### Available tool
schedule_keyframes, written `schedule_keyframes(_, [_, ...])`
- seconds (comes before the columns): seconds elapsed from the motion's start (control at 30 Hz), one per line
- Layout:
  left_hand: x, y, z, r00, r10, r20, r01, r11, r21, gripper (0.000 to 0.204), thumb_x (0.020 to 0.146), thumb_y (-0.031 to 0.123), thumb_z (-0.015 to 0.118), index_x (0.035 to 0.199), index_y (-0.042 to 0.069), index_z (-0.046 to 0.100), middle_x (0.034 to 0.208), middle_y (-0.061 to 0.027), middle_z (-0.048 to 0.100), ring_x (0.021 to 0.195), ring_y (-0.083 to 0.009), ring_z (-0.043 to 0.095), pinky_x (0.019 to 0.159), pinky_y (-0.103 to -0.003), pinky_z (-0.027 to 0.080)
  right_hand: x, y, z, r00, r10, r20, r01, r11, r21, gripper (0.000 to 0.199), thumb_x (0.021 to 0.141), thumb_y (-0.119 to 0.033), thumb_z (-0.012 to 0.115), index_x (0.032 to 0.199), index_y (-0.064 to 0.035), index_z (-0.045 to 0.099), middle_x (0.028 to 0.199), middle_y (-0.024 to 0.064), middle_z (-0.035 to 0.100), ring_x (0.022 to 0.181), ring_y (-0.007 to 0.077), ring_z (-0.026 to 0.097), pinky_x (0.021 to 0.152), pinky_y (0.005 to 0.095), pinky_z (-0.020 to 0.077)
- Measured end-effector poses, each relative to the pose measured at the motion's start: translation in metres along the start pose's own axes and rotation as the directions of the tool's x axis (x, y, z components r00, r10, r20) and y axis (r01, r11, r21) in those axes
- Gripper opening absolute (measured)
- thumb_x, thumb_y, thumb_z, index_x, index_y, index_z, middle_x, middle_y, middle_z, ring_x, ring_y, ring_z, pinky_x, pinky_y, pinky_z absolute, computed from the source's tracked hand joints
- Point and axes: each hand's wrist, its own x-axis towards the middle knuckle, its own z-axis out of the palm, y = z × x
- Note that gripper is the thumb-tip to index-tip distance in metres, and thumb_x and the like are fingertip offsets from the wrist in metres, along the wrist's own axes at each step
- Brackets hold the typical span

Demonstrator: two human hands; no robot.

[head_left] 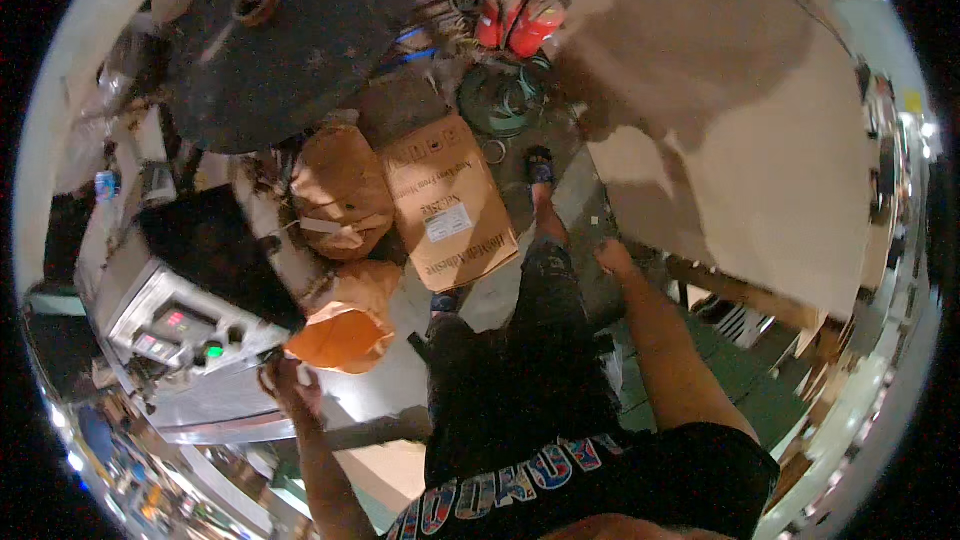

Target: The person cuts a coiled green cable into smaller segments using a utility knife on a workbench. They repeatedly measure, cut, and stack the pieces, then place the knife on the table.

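Note:
My left hand [293, 389] is at the lower right corner of a box-shaped machine [180, 325], its fingers curved and apart. The machine has a silver front panel with a red display, a green lit button and several knobs. Right beside that hand is the open mouth of an orange-brown paper bag [345, 332]. My right hand [615, 258] hangs out to my right near the edge of a large pale board [760, 170]. Its fingers look curled in, and I see nothing in them.
A printed cardboard carton [445, 205] lies on the floor before my feet. Next to it is a crumpled brown paper sack [342, 190]. Further off are a large dark round lid [300, 40], coiled green strapping [503, 98] and red containers [525, 25]. A metal table [230, 415] carries the machine.

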Motion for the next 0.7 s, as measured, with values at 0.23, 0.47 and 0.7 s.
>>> schedule_keyframes(0.23, [-0.082,0.206,0.095,0.904,-0.427,0.012,0.426,0.903,0.047,0.027,0.101,0.032,0.067,0.114,0.008,0.07,0.115,-0.0151,0.068,0.114,-0.0379,0.06,0.113,-0.058,0.037,0.294,-0.152,-0.087,0.972,0.049,0.231,0.037,0.933,-0.357,0.05,0.101,-0.04,0.066,0.131,-0.0004,0.059,0.126,0.0207,0.065,0.116,0.0335,0.061,0.1,0.0485,0.051])
schedule_keyframes(0.47, [-0.013,0.48,0.136,0.37,-0.487,0.791,0.889,0.433,-0.149,0.033,0.103,0.035,0.065,0.12,0.007,0.068,0.12,-0.0146,0.067,0.115,-0.0355,0.061,0.11,-0.054,0.04,0.494,-0.157,-0.041,0.976,-0.122,0.179,0.216,0.597,-0.772,0.081,0.094,-0.045,0.079,0.158,-0.0076,0.045,0.162,0.0141,0.046,0.151,0.0314,0.043,0.124,0.0518,0.0409])
schedule_keyframes(0.7, [0.005,0.583,0.17,-0.037,-0.391,0.92,0.995,0.068,0.069,0.04,0.105,0.039,0.062,0.127,0.006,0.066,0.124,-0.0141,0.067,0.116,-0.0332,0.062,0.107,-0.05,0.043,0.633,-0.083,0.04,0.689,-0.722,0.061,0.408,0.316,-0.857,0.062,0.097,-0.031,0.077,0.15,-0.0092,0.054,0.157,0.0143,0.049,0.147,0.037,0.044,0.13,0.0599,0.0263])
